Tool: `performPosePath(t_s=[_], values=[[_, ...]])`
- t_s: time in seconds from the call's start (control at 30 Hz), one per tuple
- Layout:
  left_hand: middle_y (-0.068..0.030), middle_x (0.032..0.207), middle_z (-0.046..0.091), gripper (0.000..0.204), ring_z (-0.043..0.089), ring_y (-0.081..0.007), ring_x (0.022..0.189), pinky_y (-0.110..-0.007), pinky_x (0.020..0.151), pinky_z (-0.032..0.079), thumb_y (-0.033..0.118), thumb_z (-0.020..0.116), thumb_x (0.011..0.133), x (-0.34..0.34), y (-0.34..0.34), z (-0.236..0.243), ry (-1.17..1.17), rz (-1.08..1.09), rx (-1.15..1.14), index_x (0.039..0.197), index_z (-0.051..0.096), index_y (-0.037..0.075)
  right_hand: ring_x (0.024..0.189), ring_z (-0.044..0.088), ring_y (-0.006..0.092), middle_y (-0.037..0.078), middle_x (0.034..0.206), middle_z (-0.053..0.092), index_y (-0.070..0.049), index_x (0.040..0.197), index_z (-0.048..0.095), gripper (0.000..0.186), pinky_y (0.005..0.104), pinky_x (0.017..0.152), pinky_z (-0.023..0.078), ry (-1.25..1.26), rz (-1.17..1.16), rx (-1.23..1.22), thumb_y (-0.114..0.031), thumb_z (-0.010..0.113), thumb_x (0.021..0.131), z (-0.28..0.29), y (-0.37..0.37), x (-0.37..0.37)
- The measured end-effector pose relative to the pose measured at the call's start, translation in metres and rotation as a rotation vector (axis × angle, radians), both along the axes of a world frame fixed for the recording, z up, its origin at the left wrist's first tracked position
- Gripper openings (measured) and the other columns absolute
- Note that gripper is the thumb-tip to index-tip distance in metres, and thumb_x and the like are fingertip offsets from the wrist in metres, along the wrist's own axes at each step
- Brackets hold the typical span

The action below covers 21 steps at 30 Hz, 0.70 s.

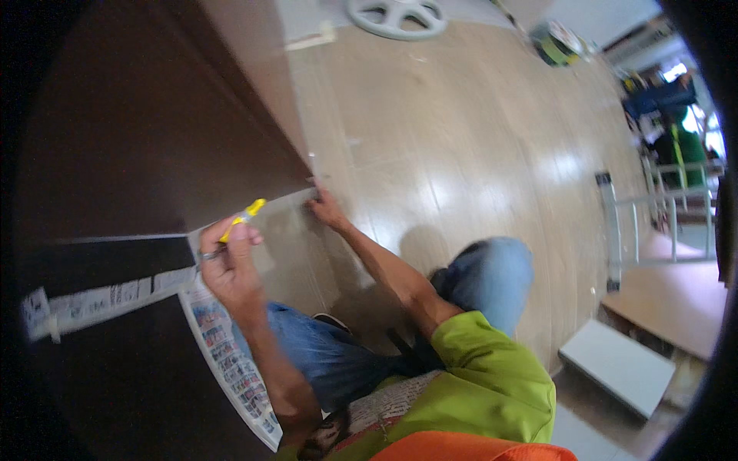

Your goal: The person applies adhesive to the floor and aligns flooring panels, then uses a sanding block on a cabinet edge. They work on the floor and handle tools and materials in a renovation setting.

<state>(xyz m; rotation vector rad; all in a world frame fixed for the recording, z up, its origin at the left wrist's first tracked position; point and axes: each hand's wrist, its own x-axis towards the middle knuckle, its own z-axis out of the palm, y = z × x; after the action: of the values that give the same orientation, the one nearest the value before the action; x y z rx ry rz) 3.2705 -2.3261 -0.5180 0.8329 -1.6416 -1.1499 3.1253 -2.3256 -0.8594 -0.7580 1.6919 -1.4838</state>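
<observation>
My left hand [234,257] holds a small yellow-and-silver cutter-like tool [253,209] upright beside the dark brown cabinet [146,131]. My right hand [327,206] reaches down to the bottom corner of the cabinet, its fingers apart and touching near a narrow pale strip [280,203] along the base. A small detail at those fingertips is too blurred to tell. Taped newspaper [108,300] crosses the dark panels at left, and a printed sheet [223,346] runs down beside my left forearm.
Wood-look flooring [461,131] surrounds my bent knee [492,280]. A grey wheel-shaped object [396,15] and green reel [555,46] lie at the top. At right are a white metal frame [638,230], light boards [615,369] and assorted clutter [676,138].
</observation>
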Motion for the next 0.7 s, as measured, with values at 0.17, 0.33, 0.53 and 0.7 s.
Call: performPosePath(t_s=[0.17, 0.33, 0.53, 0.7], values=[[-0.006, 0.084, 0.064, 0.009, 0.062, -0.0105, 0.078, -0.025, 0.071, 0.051, 0.006, 0.06, 0.095, -0.013, -0.002, 0.0, 0.033, -0.043, 0.01, 0.101, 0.063, 0.0, 0.109, 0.055, 0.0238, 0.017, 0.128, 0.054, -0.003, 0.144, 0.04, 0.066, 0.0344, 0.093, 0.047, 0.287, -0.09, -0.053, -0.003, 0.058, 0.08, -0.029, 0.008, -0.016], [-0.0049, 0.085, 0.064, 0.01, 0.061, -0.0099, 0.08, -0.026, 0.071, 0.051, 0.007, 0.06, 0.095, -0.02, 0.0, 0.006, 0.101, -0.058, 0.03, 0.102, 0.063, 0.0, 0.087, 0.058, 0.0158, 0.012, 0.111, 0.058, -0.002, 0.145, 0.039, 0.062, 0.0301, 0.072, 0.052, 0.5, -0.155, -0.17, 0.001, 0.051, 0.083, -0.067, 0.003, -0.045], [-0.0027, 0.084, 0.064, 0.016, 0.06, -0.0088, 0.079, -0.026, 0.072, 0.05, 0.017, 0.057, 0.098, -0.008, 0.004, 0.012, -0.116, -0.003, -0.104, 0.101, 0.063, 0.002, 0.053, 0.046, 0.0061, -0.002, 0.07, 0.052, -0.007, 0.154, 0.022, 0.074, 0.0222, 0.044, 0.038, -0.085, 0.093, -0.048, 0.002, 0.046, 0.084, -0.037, 0.007, -0.026], [-0.0054, 0.082, 0.066, 0.015, 0.062, -0.0092, 0.074, -0.025, 0.071, 0.049, 0.014, 0.062, 0.095, -0.006, 0.011, 0.021, -0.021, 0.007, -0.127, 0.1, 0.064, 0.0, 0.055, 0.052, 0.0104, 0.004, 0.075, 0.057, -0.004, 0.149, 0.032, 0.067, 0.0246, 0.047, 0.043, -0.337, -0.009, -0.029, 0.005, 0.045, 0.083, -0.013, 0.011, -0.021]])
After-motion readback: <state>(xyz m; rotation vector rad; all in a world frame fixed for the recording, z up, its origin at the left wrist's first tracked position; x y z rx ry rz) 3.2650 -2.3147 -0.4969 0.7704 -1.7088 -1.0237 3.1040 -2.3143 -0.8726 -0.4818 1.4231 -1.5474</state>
